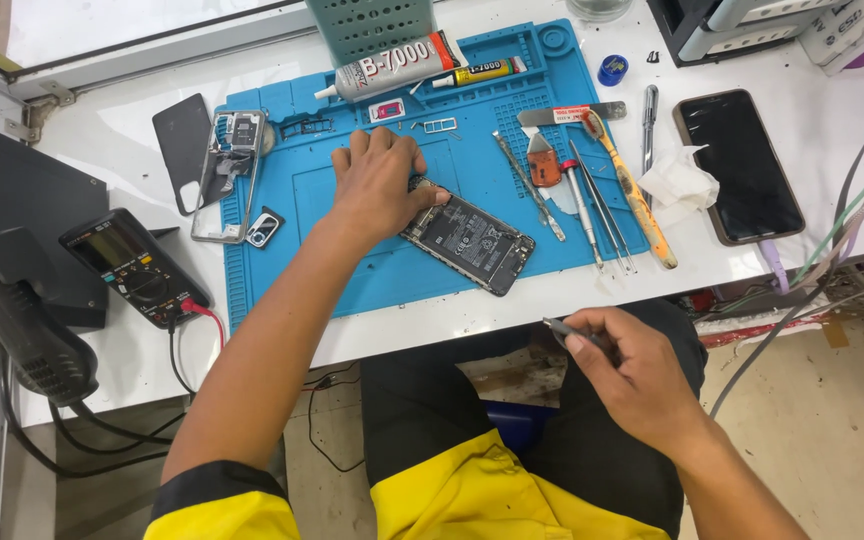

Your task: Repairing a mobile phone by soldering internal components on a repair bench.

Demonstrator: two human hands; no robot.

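Observation:
An opened phone (470, 242) with its battery showing lies slanted on the blue work mat (372, 275). My left hand (377, 183) rests on the phone's upper left end, fingers curled over it. Below the table's front edge, over my lap, my right hand (632, 370) pinches a thin metal tool, likely tweezers (564, 330), pointing left.
Screwdrivers, tweezers and a yellow-handled tool (637, 200) lie on the mat's right side. A phone frame (230, 170) and black back cover (182, 140) are at left, a multimeter (135, 265) further left. Glue tubes (392, 68) sit at the top. A second phone (742, 165) lies right, cables beyond.

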